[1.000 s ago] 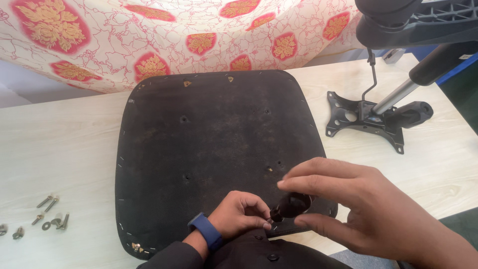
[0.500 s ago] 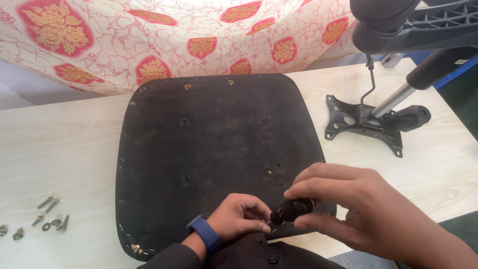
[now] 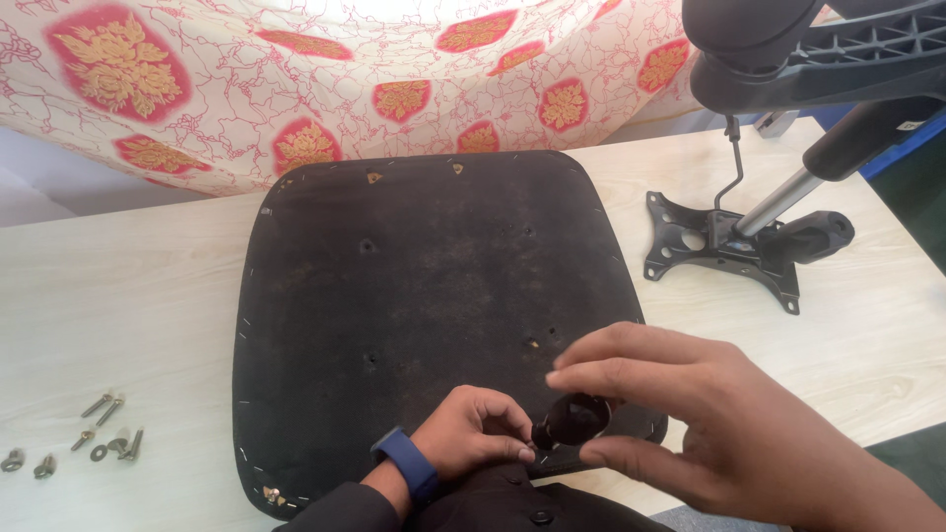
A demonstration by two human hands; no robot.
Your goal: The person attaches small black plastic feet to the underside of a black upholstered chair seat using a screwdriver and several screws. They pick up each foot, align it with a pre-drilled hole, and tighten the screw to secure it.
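A: Two hands on one small black knob (image 3: pixel 574 419), then?

B: Yes. My right hand (image 3: pixel 709 424) pinches it, thumb under and forefinger over, the other fingers arched above. My left hand (image 3: pixel 478 433) has its fingers curled together, tips touching the knob's left end.

A: Where does it sit?

B: At the near edge of the black seat pan (image 3: pixel 434 296), towards its right corner, just beside a small hole in the pan. The pan lies upside down on the surface (image 3: pixel 118 296).

A: How does the knob lie?

B: Its long axis runs roughly left to right, so each hand meets one end. The right is the nearer and has the firmer hold, I'd judge.

A: Room to move?

B: Open pan beyond my fingers. The metal bracket (image 3: pixel 719 246) is well apart, towards the right edge, under the chair arm (image 3: pixel 818 59). The loose bolts (image 3: pixel 99 433) lie near the left edge, also well apart. The patterned cloth (image 3: pixel 296 89) covers the far edge.
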